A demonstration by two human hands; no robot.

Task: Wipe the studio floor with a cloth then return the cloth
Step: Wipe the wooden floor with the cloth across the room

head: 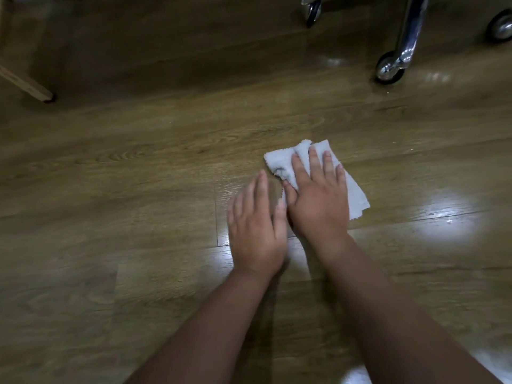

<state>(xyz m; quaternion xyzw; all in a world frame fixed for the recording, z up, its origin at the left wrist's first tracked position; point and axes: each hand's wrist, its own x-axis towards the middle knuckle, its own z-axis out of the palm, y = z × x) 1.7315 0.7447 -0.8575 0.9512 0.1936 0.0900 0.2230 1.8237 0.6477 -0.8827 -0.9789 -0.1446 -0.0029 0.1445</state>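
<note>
The cloth (304, 164), white and terry-textured, lies flat on the wood-plank floor (138, 189), folded over on itself with a dark smudge on its left fold. The right hand (318, 200) rests palm down on top of the cloth, fingers extended and slightly spread, covering its middle; the grip is flat and wide open, pressing the cloth to the floor rather than closing around it. The thumb of this hand lies along the cloth's near-left edge. The left hand (256, 225) lies palm down on the bare floor just beside the cloth, on its near-left side, fingers straight and together; its grip is likewise fully open and has hold of nothing. The index-finger side of the left hand sits against the thumb of the right hand; whether they actually touch cannot be determined. Both forearms extend from the near side of the cloth toward the lower edge of view. Beyond the cloth and to its right stands a chrome leg (410, 29) ending in a caster wheel (388, 69); two further casters appear farther beyond, one (313, 9) above the cloth and one (501, 26) far to its right. Well to the left of the cloth and beyond it, a wooden furniture leg (25, 83) meets the floor. Bright light reflections show on the floor to the right of the cloth and nearer than it.
</note>
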